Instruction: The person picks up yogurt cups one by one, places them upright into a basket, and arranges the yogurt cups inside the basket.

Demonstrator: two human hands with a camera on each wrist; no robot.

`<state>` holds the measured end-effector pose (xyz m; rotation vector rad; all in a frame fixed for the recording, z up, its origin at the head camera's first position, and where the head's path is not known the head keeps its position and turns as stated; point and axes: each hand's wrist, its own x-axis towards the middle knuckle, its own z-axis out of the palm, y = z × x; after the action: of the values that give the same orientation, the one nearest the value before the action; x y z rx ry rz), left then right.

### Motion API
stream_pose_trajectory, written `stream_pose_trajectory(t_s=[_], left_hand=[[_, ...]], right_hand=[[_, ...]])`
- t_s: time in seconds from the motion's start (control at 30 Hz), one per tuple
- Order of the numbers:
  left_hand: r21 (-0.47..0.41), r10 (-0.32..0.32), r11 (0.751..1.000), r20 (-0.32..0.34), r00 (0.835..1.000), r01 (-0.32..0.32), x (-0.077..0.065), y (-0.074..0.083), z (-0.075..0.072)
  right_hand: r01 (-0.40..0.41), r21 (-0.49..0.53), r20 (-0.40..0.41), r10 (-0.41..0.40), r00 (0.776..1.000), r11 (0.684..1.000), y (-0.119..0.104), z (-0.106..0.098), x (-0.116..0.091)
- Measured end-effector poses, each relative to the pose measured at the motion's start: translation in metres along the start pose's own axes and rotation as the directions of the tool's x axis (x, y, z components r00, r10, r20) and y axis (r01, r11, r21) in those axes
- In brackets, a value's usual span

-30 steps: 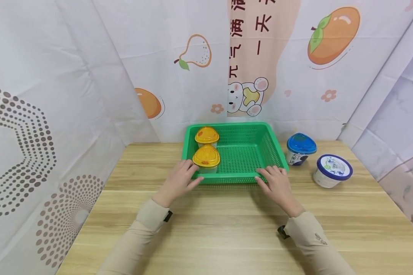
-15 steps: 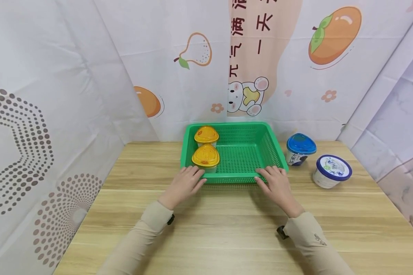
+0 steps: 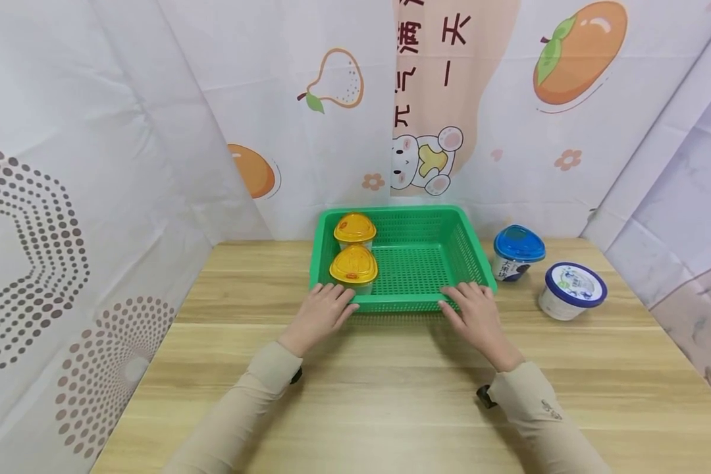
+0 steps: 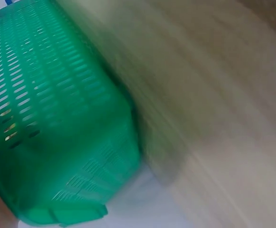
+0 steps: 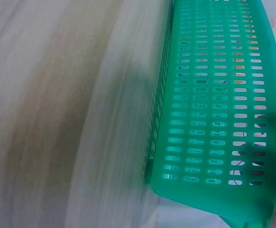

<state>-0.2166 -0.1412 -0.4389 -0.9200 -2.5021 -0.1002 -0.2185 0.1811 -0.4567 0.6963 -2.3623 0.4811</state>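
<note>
In the head view a green perforated plastic basket (image 3: 398, 303) rests on the table. My left hand (image 3: 318, 313) grips its front left corner, fingers over the rim and thumb on the near side. Farther right along the same rim, my right hand (image 3: 476, 317) holds on the same way near the front right corner. Two cups with yellow lids, a nearer one (image 3: 353, 264) and a farther one (image 3: 355, 228), stand one behind the other along the basket's left side. Both wrist views show the basket's outer wall, with only a bit of each hand at the frame edge.
Right of the basket stand a cup with a blue triangular lid (image 3: 518, 245) and a white round tub with a dark blue rim (image 3: 572, 287). The wooden table (image 3: 385, 395) meets a printed curtain (image 3: 332, 145) behind the basket. More curtain hangs at both sides.
My left hand has shifted slightly right and settled onto the basket's front left rim. My right hand keeps its place. The head view has tilted slightly, so everything sits a little higher.
</note>
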Motion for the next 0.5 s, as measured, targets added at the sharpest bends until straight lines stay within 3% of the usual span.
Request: stream_pose_trajectory(t_s=[0.23,0.5], left_hand=[[0.049,0.01,0.999,-0.063,0.998,-0.007,0.0,-0.0009,0.006],[0.068,-0.022,0.997,-0.069,0.997,0.027,0.0023,0.0026,0.01]], right_hand=[[0.0,0.007,0.008,0.0,1.0,1.0,-0.0004,-0.0005,0.0007],[0.008,0.015,0.006,-0.008,1.0,1.0,0.0024,-0.0022,0.0009]])
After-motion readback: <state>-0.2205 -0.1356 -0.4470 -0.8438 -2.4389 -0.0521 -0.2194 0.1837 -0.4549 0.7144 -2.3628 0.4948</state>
